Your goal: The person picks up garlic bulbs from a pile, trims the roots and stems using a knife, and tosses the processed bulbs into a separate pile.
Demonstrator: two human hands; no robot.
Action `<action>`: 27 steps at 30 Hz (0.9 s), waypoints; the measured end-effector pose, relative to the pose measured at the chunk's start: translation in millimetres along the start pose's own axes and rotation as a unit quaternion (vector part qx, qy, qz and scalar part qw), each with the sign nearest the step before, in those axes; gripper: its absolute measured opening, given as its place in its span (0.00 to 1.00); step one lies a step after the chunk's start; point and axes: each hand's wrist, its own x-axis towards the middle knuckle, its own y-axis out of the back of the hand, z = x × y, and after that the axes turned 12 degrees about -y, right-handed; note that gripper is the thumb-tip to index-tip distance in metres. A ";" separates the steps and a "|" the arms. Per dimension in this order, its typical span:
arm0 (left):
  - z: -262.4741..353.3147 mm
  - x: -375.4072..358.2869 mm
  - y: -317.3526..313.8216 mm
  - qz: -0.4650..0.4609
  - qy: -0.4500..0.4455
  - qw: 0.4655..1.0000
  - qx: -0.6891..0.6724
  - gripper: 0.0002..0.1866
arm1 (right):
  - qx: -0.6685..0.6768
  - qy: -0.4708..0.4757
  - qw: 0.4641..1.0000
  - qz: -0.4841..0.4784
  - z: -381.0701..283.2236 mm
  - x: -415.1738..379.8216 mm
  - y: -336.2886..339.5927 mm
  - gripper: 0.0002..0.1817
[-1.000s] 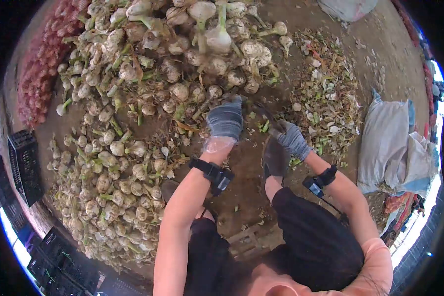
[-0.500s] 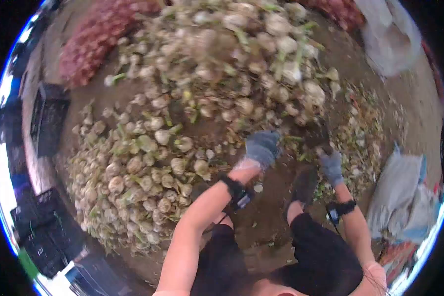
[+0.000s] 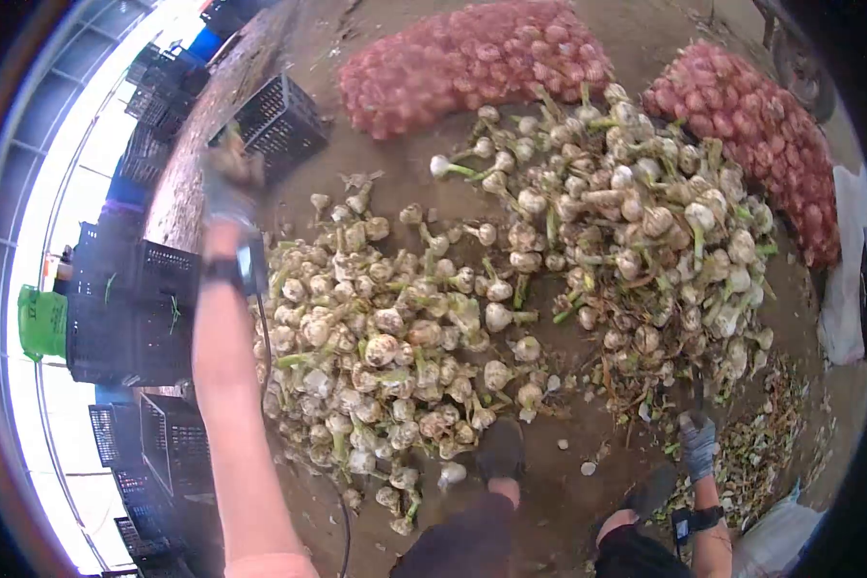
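Note:
My left hand (image 3: 229,197), in a grey glove and smeared by motion, is stretched far out to the left. Its fingers are closed around a brownish garlic bulb (image 3: 238,162), blurred, beside a black plastic crate (image 3: 284,125). At lower right, my gloved right hand (image 3: 698,448) is closed on a knife, whose narrow dark blade (image 3: 698,387) points away from me. Between my arms lies a pile of trimmed garlic bulbs (image 3: 385,347). A bigger heap of garlic with stalks (image 3: 645,231) rises ahead of my right hand.
Two red mesh sacks of bulbs (image 3: 472,63) (image 3: 751,130) lie behind the heap. Black crates (image 3: 130,308) and a green container (image 3: 42,323) stand along the left. Leaf and stalk scraps (image 3: 761,453) cover the floor at right, near a whitish sack (image 3: 775,535).
My left hand has swung from the middle of the floor far left, over beside the crate. The view has turned left. My right hand stays low at the right with the knife.

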 end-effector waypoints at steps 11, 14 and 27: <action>-134.2 -105.5 76.2 -0.049 -0.007 0.758 0.650 0.19 | -0.094 -0.032 0.994 0.044 -40.5 -15.4 -5.6 0.19; -231.6 -211.6 140.2 -0.212 0.276 0.696 0.628 0.32 | -0.035 -0.060 0.996 0.051 -39.9 -29.4 2.2 0.17; -448.1 -335.4 231.2 -0.389 0.144 0.187 0.890 0.51 | 0.043 -0.043 0.998 0.024 19.7 -39.9 37.4 0.17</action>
